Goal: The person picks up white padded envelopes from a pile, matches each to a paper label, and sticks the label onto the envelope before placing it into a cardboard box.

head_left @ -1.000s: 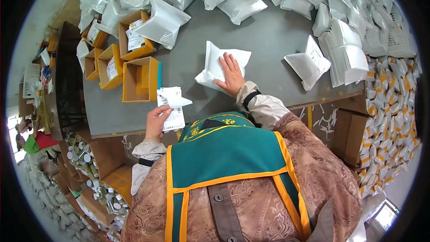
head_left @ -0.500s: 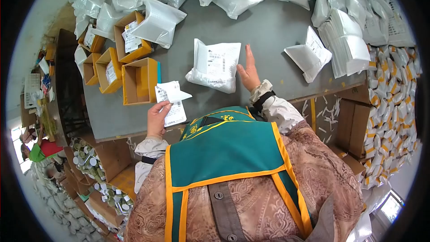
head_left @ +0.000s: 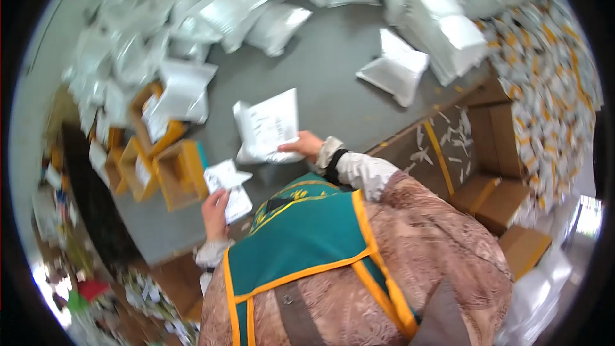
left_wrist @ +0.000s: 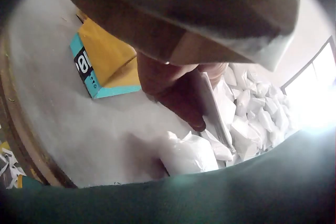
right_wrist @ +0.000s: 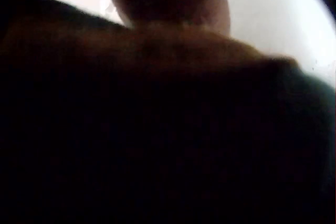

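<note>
In the head view, the right hand [head_left: 306,145] grips the lower right edge of a white padded pouch [head_left: 269,125] that carries a printed label. At the table's near edge the left hand [head_left: 216,213] pinches a stack of printed labels [head_left: 234,200], the top one partly folded over. The left wrist view has the left hand [left_wrist: 181,95] holding the labels [left_wrist: 216,106] edge-on, with a white pouch [left_wrist: 189,153] just beyond. Dark cloth covers most of the right wrist view; part of the right hand [right_wrist: 170,1] shows at its top.
Yellow-brown open boxes [head_left: 179,176] stand left on the grey table [head_left: 330,57]. Bubble pouches [head_left: 218,16] are heaped at the back. Another white pouch [head_left: 397,67] lies right, near a stack of white envelopes [head_left: 448,38]. Cardboard boxes [head_left: 496,134] sit beyond the right edge.
The right hand has gone from lying flat on the pouch, to beside it, to gripping its lower right edge. The pouch has turned and tilted. The head view has swung right.
</note>
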The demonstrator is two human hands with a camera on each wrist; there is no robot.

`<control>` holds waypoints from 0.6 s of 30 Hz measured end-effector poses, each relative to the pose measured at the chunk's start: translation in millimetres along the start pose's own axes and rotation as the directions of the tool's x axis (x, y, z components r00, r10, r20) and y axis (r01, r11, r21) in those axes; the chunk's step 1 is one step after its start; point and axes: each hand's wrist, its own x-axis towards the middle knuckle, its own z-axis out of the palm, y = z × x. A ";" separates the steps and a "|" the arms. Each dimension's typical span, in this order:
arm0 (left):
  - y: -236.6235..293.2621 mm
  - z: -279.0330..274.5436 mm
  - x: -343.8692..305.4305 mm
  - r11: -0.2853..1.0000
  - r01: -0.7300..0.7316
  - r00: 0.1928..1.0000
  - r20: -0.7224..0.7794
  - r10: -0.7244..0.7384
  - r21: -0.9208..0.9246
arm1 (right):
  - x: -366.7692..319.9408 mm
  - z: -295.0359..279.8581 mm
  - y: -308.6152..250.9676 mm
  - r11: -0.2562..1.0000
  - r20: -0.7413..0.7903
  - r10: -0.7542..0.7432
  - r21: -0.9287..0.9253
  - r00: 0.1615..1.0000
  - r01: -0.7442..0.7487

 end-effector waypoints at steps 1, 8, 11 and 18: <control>-2.6 2.1 2.3 1.000 0.000 1.000 0.023 0.000 -0.004 | 8.6 -12.3 5.2 0.998 0.005 -0.054 -0.045 0.999 0.055; 10.3 39.6 3.3 0.996 0.022 0.992 0.127 -0.012 -0.083 | -87.9 -128.0 -118.0 0.680 -0.069 -0.694 -0.390 0.717 0.621; 13.2 58.2 6.5 0.998 0.020 0.985 0.173 -0.011 -0.056 | -106.3 -229.9 -115.4 0.664 -0.381 -0.709 -0.645 0.594 0.379; 37.1 109.2 14.2 0.999 -0.021 0.944 0.329 0.011 0.028 | -58.1 -318.6 -78.5 0.705 -0.650 -0.705 -0.601 0.283 0.376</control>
